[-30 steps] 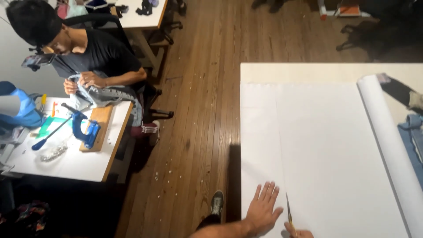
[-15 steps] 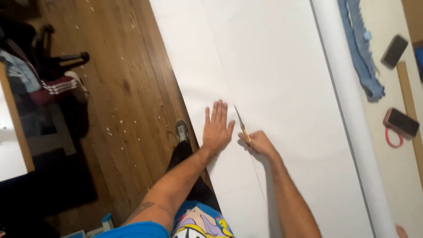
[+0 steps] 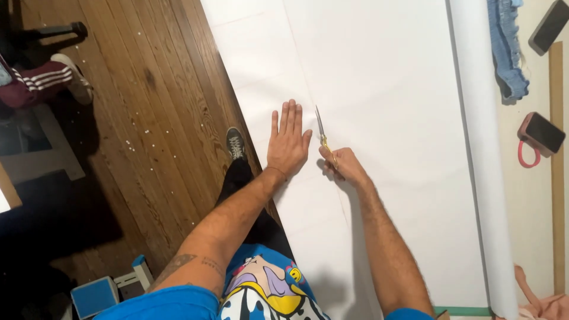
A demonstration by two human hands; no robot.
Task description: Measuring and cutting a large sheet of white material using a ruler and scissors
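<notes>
A wide sheet of white paper (image 3: 385, 101) covers the table. My left hand (image 3: 288, 139) lies flat on it near the table's left edge, fingers spread. Just to its right my right hand (image 3: 342, 165) grips a pair of scissors (image 3: 321, 131) with yellow handles. The blades point away from me along a faint line in the paper. The cut strip runs back from the scissors toward my body.
The paper roll (image 3: 477, 118) lies along the right. Beyond it are blue denim fabric (image 3: 508, 47), a dark phone (image 3: 551, 26), a pink-edged phone (image 3: 542, 133) and a wooden ruler (image 3: 556, 166). Left of the table is wooden floor (image 3: 148, 118), with another person's shoe (image 3: 71, 77).
The view has swung from across the room down onto the table. My hands and scissors have moved forward along the paper, left hand still flat beside the blades.
</notes>
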